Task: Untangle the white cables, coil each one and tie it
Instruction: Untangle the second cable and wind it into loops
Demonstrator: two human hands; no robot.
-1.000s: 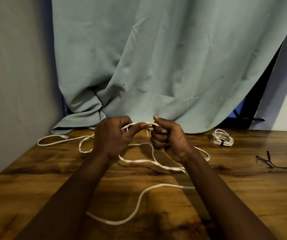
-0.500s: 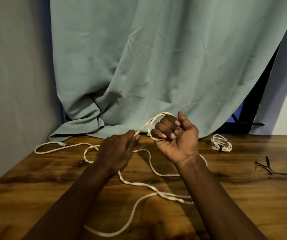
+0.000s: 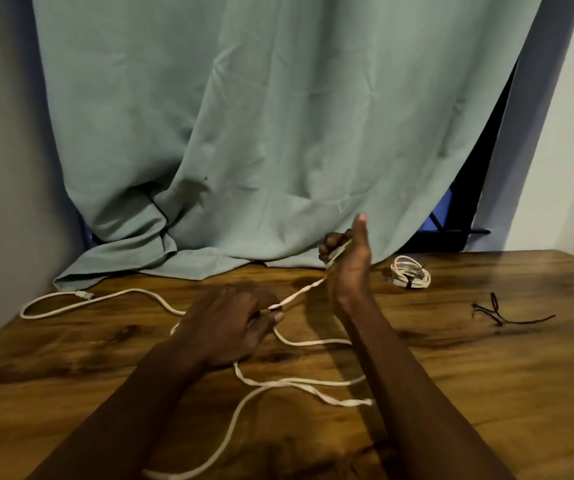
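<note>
Nowhere does any readable writing show. Both forearms reach forward over the table. The right hand is raised, thumb pointing up, its fingers curled round the cable, seemingly a loop of it, though the palm hides that side. The left hand sits lower, just above the wood, pinching the same cable, which runs taut between them. Its slack trails across the table. A tied coil lies right, near black ties.

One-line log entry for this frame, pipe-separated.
phase: coiling | left hand: pinching white cable | right hand: raised, cable wrapped | coiled cable: tied, on table | black ties: unused
</note>
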